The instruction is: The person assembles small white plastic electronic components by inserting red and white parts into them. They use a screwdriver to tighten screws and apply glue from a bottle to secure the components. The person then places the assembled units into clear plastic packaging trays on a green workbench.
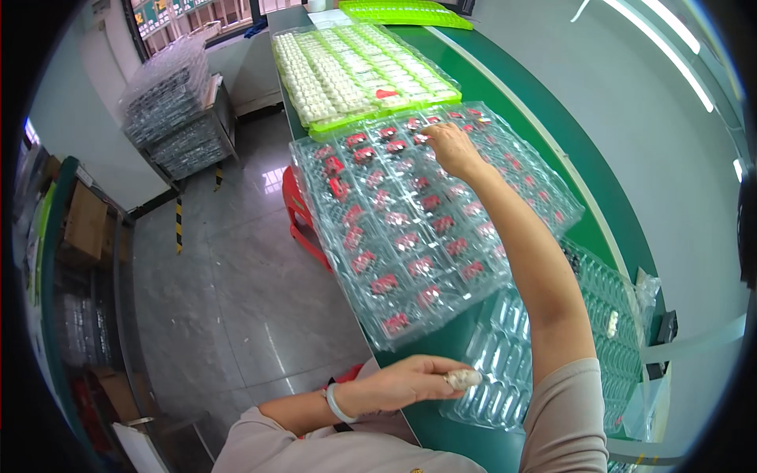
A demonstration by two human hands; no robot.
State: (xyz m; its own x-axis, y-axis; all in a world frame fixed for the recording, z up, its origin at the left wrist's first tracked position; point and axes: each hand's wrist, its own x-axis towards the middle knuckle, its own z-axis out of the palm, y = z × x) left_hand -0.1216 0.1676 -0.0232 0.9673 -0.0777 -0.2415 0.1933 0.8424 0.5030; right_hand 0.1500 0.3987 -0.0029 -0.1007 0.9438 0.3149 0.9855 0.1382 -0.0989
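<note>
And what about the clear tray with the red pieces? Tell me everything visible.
The clear tray looks like thin, glossy plastic, moulded into rows of compartments, many holding small red pieces. It lies flat, slanted in the view, along the left edge of a green table, its far side up against a lime-green tray. The right hand is over its far part; contact is unclear. Whether other trays lie beneath can't be told.

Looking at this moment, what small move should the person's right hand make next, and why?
Perhaps the right hand should pinch the nearest red piece and lift it from the clear tray: its fingertips are at that pocket, and the left hand holds a whitish piece. Whether the right fingertips grip anything is unclear.
</note>
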